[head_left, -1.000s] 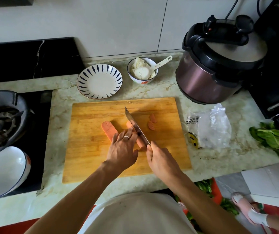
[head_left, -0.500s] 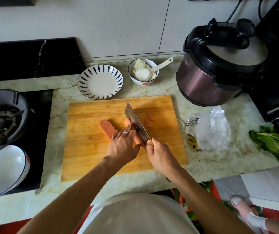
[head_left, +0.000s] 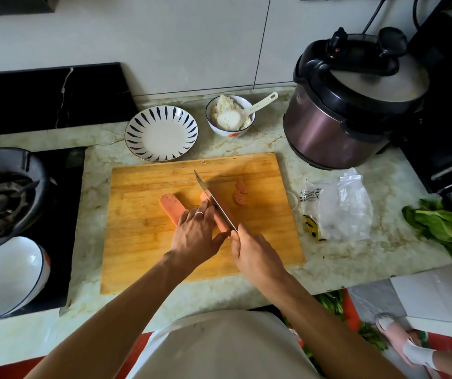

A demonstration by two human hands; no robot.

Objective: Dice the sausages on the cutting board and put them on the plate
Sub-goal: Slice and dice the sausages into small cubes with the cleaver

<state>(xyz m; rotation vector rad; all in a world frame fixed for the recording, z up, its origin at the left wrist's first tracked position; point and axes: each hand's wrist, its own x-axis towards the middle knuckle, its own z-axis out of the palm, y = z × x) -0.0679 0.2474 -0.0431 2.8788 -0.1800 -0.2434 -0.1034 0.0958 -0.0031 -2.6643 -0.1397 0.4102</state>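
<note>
Two pink sausages lie on the wooden cutting board [head_left: 148, 242]. The left sausage [head_left: 170, 207] is partly under my left hand [head_left: 196, 233], whose fingers press down on the right sausage [head_left: 220, 221]. My right hand [head_left: 255, 254] grips the handle of a cleaver [head_left: 214, 201], its blade edge down along the right sausage. Two cut slices [head_left: 240, 193] rest on the board to the right of the blade. The blue-striped white plate [head_left: 161, 132] sits beyond the board with nothing on it.
A bowl of rice with a spoon [head_left: 230, 116] stands beside the plate. Right of the board are a pressure cooker [head_left: 348, 110], a plastic bag [head_left: 339, 209] and leafy greens [head_left: 443, 228]. On the left are a gas burner [head_left: 0, 198] and a white bowl [head_left: 3, 274].
The cleaver was tipped with its flat side showing half a second ago; now it stands edge-down on the right sausage again. My left hand stays on the sausage.
</note>
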